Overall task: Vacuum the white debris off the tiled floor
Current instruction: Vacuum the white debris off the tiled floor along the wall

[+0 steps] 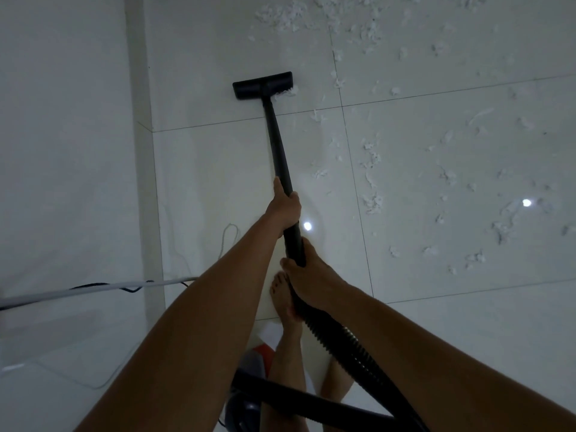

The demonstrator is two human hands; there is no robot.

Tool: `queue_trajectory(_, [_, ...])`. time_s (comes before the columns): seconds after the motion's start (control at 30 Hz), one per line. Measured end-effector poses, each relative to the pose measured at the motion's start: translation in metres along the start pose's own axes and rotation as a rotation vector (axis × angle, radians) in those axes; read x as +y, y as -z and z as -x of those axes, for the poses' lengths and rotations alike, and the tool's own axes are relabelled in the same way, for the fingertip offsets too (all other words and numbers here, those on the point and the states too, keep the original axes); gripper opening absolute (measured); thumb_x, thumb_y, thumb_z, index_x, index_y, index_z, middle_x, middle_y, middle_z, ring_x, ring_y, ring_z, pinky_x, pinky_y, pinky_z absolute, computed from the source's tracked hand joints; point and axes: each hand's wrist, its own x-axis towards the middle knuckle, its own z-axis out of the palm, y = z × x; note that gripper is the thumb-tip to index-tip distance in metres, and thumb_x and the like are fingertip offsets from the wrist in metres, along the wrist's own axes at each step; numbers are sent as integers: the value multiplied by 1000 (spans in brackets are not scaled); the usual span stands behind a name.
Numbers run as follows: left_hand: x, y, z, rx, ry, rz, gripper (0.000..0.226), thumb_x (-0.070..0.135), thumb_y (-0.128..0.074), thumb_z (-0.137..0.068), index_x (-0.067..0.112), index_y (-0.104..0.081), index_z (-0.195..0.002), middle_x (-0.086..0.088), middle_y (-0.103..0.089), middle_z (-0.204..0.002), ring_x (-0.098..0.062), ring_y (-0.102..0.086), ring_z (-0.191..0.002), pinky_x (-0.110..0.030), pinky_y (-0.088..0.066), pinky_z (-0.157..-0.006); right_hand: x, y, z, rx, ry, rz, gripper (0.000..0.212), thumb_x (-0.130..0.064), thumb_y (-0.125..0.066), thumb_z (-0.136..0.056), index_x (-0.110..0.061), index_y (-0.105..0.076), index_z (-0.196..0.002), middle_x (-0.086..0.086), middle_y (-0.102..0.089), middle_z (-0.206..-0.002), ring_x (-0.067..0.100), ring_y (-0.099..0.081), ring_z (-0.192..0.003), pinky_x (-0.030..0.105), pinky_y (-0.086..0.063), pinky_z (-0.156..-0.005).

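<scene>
Black wand (pixel 279 145) runs from our hands to the nozzle (pixel 263 85), which lies flat on the tiled floor (pixel 218 182) near the wall (pixel 62 120). Our left hand (pixel 285 204) is wrapped round the wand midway. Our right hand (pixel 307 282) grips its near end, where the ribbed hose (pixel 336 341) joins. White debris (pixel 371 169) lies scattered over the tiles to the right and ahead, and one clump touches the nozzle's right end. A bare foot (pixel 282 299) stands below our right hand, and a cable (pixel 93 289) crosses at left.
</scene>
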Motion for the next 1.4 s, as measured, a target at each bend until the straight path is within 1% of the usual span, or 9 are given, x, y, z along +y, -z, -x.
queue_trajectory(0.13, [0, -1, 2, -2, -3, 54, 66, 38, -33, -105, 38, 9, -156, -13, -39, -152, -35, -52, -124, -49, -43, -106, -5, 3, 3, -9, 24, -13, 67, -24, -42, -109, -35, -5, -163, 5, -59, -89, 9, -55, -49, 13, -39, -33])
queue_trajectory(0.3, [3, 0, -1, -4, 8, 78, 68, 39, -37, -103, 40, 6, -155, -16, -49, -142, -36, -56, -120, -50, -48, -101, -6, -3, 1, 39, 37, -10, 64, -34, -38, -110, -38, -3, -163, 9, -64, -98, 10, -56, -50, 14, -39, -34])
queue_trajectory(0.5, [6, 7, -3, -27, 21, 28, 69, 34, -35, -105, 38, 13, -154, -15, -45, -146, -34, -55, -121, -49, -46, -104, -9, -8, 2, 33, 70, 5, 68, -35, -35, -111, -44, 10, -161, -6, -53, -84, 11, -59, -52, 17, -44, -37])
queue_trajectory(0.77, [14, 16, -20, -54, -11, -37, 70, 30, -34, -106, 36, 17, -154, -11, -32, -156, -31, -53, -120, -37, -45, -99, -22, 0, -7, 7, 65, -16, 66, -33, -37, -111, -45, 5, -161, -2, -54, -95, 9, -55, -52, 13, -39, -34])
queue_trajectory(1.0, [28, 29, -49, -31, -22, -71, 70, 30, -33, -106, 38, 17, -154, -14, -44, -147, -28, -58, -105, -38, -48, -93, -35, 4, -39, -6, 79, -36, 64, -33, -36, -111, -49, 2, -160, 3, -61, -89, 4, -53, -43, 15, -41, -36])
queue_trajectory(1.07, [33, 32, -58, -31, -22, -70, 70, 30, -33, -106, 38, 17, -154, -14, -46, -145, -27, -58, -101, -37, -48, -91, -39, 4, -49, -9, 74, -31, 64, -34, -36, -111, -48, 3, -160, 3, -63, -98, 5, -57, -51, 14, -42, -38])
queue_trajectory(1.23, [43, 41, -80, -15, -25, -86, 70, 30, -33, -106, 38, 17, -154, -14, -46, -145, -31, -59, -111, -41, -48, -98, -56, 7, -71, -13, 29, -34, 64, -34, -34, -111, -45, 5, -161, 9, -58, -141, 4, -65, -81, 8, -41, -38])
queue_trajectory(1.33, [51, 48, -92, -7, -33, -89, 70, 30, -33, -106, 38, 18, -153, -14, -46, -145, -31, -59, -110, -40, -49, -97, -66, 9, -85, -14, 24, -38, 64, -33, -34, -112, -45, 5, -161, 9, -59, -140, -1, -58, -88, 6, -39, -37])
queue_trajectory(1.4, [57, 52, -101, -4, -33, -91, 70, 31, -33, -106, 38, 18, -153, -14, -45, -146, -30, -59, -110, -39, -48, -95, -71, 10, -95, -8, 33, -34, 64, -34, -35, -111, -46, 5, -160, 7, -64, -123, 4, -63, -71, 10, -41, -37])
